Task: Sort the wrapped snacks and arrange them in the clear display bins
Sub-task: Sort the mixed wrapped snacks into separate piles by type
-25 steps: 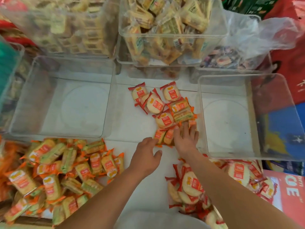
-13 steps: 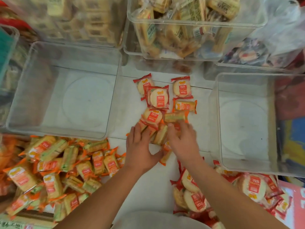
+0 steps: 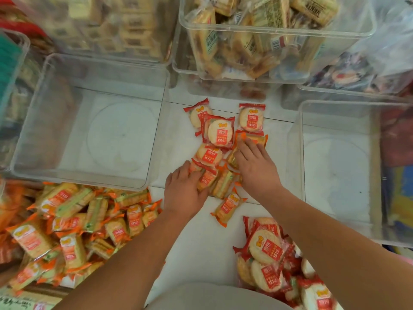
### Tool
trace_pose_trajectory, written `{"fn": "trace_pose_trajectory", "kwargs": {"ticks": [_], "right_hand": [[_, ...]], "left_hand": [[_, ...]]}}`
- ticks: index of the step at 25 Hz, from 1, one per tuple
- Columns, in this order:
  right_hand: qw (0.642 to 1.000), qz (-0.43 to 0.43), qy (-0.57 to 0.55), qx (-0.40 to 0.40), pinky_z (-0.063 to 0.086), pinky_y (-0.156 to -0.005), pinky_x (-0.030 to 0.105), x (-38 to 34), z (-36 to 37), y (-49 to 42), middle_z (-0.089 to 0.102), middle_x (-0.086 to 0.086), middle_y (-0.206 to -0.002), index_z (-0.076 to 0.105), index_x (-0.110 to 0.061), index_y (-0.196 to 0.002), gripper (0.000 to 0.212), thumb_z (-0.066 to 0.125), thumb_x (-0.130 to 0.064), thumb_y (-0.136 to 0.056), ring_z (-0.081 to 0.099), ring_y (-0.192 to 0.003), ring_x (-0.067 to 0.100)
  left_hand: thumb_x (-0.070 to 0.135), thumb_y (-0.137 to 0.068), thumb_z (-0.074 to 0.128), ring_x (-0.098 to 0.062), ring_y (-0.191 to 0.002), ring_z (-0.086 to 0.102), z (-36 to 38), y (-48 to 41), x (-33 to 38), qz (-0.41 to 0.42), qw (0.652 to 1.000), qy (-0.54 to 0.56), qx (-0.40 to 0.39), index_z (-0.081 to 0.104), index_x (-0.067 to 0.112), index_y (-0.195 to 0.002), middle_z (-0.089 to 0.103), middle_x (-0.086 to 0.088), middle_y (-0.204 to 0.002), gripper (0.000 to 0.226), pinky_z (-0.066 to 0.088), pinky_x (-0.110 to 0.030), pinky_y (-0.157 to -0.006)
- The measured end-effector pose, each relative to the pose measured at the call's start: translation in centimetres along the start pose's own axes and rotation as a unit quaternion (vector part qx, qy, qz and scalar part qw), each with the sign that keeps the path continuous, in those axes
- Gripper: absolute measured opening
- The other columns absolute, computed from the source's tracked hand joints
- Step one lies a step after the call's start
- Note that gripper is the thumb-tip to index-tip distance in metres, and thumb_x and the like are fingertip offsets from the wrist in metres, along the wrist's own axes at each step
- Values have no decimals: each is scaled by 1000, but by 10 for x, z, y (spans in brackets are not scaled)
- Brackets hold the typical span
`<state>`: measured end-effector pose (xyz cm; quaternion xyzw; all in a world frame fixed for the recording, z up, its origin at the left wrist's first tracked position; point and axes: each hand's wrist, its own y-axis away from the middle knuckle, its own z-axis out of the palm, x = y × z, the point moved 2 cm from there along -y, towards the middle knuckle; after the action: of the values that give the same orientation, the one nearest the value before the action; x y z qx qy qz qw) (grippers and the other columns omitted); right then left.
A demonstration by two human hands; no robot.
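Note:
A small mixed cluster of wrapped snacks lies on the white surface between two clear bins. Round red-wrapped rice crackers (image 3: 218, 132) lie at its far side, orange-wrapped bar snacks (image 3: 223, 183) nearer me. My left hand (image 3: 184, 190) rests palm down on the near packets, fingers curled over an orange one. My right hand (image 3: 254, 168) presses on an orange-wrapped packet (image 3: 253, 139) at the cluster's right. The left clear bin (image 3: 26, 139) and the right clear bin (image 3: 297, 157) hold nothing.
A heap of orange-wrapped bars (image 3: 73, 229) lies at the near left. Red-wrapped round crackers (image 3: 268, 262) pile up at the near right. Behind stand stacked clear bins filled with other snacks (image 3: 257, 36), and a plastic bag (image 3: 380, 57) at the far right.
Both hands have moved further into the cluster; my right hand has reached up onto the orange packet at the right, and my left hand has closed over the near packets.

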<state>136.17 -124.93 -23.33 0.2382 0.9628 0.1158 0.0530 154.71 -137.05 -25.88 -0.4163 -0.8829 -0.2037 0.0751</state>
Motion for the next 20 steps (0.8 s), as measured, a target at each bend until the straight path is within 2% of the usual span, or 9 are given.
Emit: {"fn": "trace_pose_trajectory", "kwargs": {"ticks": [2, 4, 6, 8, 11, 13, 16, 20], "right_hand": [[999, -7, 30, 8, 31, -120, 54, 4, -2, -2, 56, 12, -136, 55, -15, -141, 62, 73, -18, -82, 47, -133, 38], [999, 9, 39, 6, 40, -112, 51, 10, -2, 0, 58, 11, -120, 63, -17, -131, 50, 73, -18, -82, 52, -116, 37], [999, 45, 15, -5, 46, -101, 46, 16, -4, 2, 58, 10, -115, 67, -14, -119, 39, 75, -24, -82, 53, -110, 34], [994, 90, -66, -12, 48, -90, 43, 19, -8, 8, 59, 8, -114, 63, -12, -116, 37, 73, -29, -85, 54, -108, 31], [952, 192, -236, 43, 48, -75, 38, 13, -24, 21, 58, 1, -110, 58, -14, -115, 36, 72, -33, -87, 53, -102, 23], [945, 188, -265, 27, 44, -69, 35, 2, -22, 34, 55, -3, -103, 56, -15, -112, 36, 72, -36, -88, 51, -95, 19], [952, 163, -257, -25, 46, -72, 36, -9, 1, 55, 60, 2, -98, 58, -12, -116, 35, 70, -32, -91, 57, -93, 24], [978, 124, -166, -15, 50, -98, 47, -2, 19, 73, 69, 9, -116, 59, -8, -134, 51, 75, -21, -87, 64, -111, 34]], "left_hand": [[49, -81, 72, -32, -116, 57, -1, 2, -2, -6, 1000, 13, 13, 58, 23, -124, 57, -6, -131, 51, 51, -46, -96], [40, -80, 75, -31, -101, 60, -6, 5, -4, -24, 999, 38, 22, 52, 19, -116, 61, -4, -111, 48, 52, -42, -81], [37, -80, 73, -29, -93, 61, -12, 6, -4, -45, 997, 52, 17, 47, 18, -127, 63, -4, -105, 57, 49, -38, -69], [37, -82, 70, -26, -88, 61, -21, 12, -5, -66, 995, 76, 13, 40, 20, -137, 64, -3, -101, 65, 46, -34, -62], [43, -83, 71, -23, -90, 66, -34, 35, -3, -124, 977, 167, 41, 37, 29, -140, 68, 1, -104, 68, 56, -38, -67], [49, -80, 72, -18, -96, 67, -36, 50, 10, -135, 963, 227, 50, 40, 35, -139, 69, 6, -110, 69, 59, -40, -77], [58, -80, 69, -16, -100, 66, -25, 42, 40, -93, 963, 249, 40, 41, 35, -140, 67, 6, -112, 70, 59, -40, -81], [53, -91, 62, -25, -113, 59, -6, 9, 68, -58, 989, 136, 9, 31, 25, -151, 56, -3, -134, 73, 58, -43, -79]]}}
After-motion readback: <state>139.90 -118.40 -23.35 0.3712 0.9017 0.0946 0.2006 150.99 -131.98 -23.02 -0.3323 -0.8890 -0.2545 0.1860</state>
